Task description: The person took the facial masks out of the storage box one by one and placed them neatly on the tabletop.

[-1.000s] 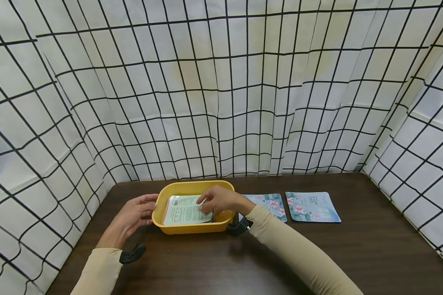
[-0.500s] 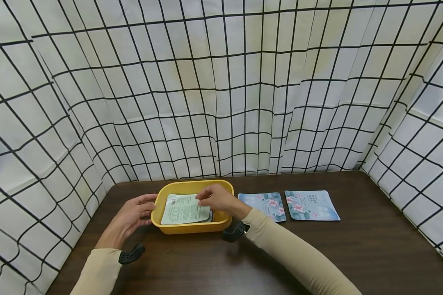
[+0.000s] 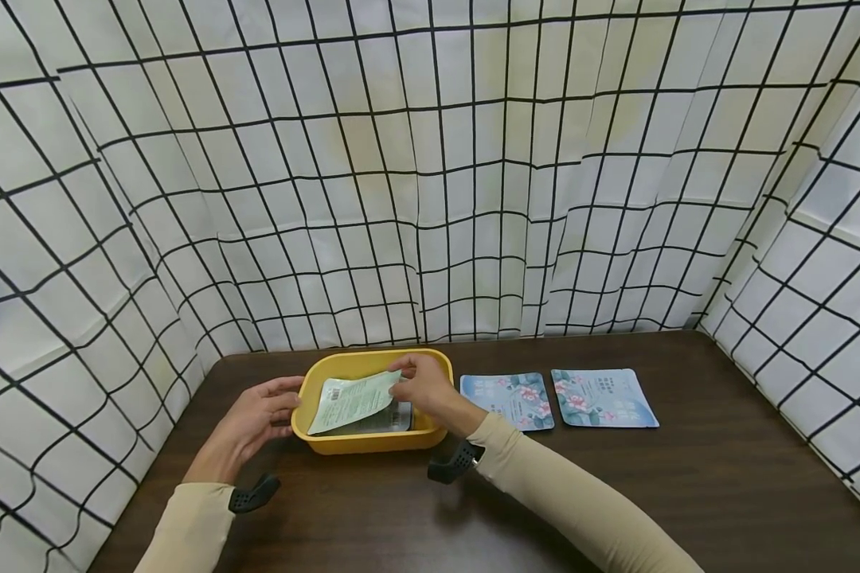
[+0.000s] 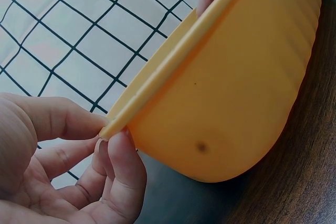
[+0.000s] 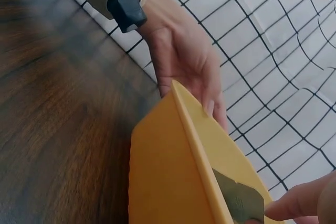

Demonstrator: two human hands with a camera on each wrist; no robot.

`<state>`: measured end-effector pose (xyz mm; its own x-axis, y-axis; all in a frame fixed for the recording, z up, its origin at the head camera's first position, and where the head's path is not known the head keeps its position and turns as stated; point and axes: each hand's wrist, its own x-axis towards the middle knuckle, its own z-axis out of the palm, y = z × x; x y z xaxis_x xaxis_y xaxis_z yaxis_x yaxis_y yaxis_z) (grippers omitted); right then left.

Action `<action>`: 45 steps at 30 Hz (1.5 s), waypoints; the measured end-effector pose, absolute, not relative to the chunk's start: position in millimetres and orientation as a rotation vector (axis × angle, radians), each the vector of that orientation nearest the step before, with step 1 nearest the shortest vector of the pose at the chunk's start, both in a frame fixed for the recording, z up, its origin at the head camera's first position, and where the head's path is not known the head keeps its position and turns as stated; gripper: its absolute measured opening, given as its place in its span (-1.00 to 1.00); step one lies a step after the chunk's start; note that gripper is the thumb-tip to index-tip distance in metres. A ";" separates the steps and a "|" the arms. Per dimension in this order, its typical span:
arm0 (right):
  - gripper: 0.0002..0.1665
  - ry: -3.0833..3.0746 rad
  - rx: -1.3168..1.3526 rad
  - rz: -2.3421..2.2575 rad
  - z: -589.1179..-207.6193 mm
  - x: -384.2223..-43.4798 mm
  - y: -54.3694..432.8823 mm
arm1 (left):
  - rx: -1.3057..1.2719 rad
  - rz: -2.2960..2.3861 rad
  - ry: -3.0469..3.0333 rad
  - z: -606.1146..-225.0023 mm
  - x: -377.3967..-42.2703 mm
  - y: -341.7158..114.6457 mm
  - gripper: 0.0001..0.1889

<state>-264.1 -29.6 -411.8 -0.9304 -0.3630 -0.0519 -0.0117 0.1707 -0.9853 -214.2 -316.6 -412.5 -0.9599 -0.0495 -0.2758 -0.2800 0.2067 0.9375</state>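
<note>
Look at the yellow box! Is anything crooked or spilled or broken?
Nothing looks spilled or broken. The green packet in the yellow box is tilted, but the right hand holds its edge up. One odd thing: a small dark spot on the box's outside, in the left wrist view; I can't tell what made it.

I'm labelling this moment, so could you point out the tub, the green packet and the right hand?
Tub (image 4: 231,87): left wrist view, on its outer wall.
Green packet (image 3: 351,403): head view, on its printed face.
Right hand (image 3: 430,390): head view, on the back of the hand.
</note>
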 end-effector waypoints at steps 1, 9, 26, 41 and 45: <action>-0.54 2.171 -0.357 -1.837 -411.1 -263.2 -29.9 | -0.315 1.843 2.291 -412.1 -214.2 -316.5 -0.37; -0.10 2.132 -0.241 -1.832 -410.1 -264.5 -32.6 | -0.314 1.847 2.285 -413.5 -215.5 -317.0 -0.38; -0.60 1.880 -0.287 -1.752 -412.2 -276.7 -34.3 | -0.326 1.849 2.285 -416.4 -216.8 -319.2 -0.39; -0.59 2.042 -0.376 -1.663 -405.4 -277.1 -26.3 | -0.318 1.847 2.285 -413.6 -215.2 -318.3 -0.39; -0.56 2.054 -0.409 -1.673 -398.8 -276.9 -19.8 | -0.308 1.849 2.287 -413.9 -214.9 -318.2 -0.38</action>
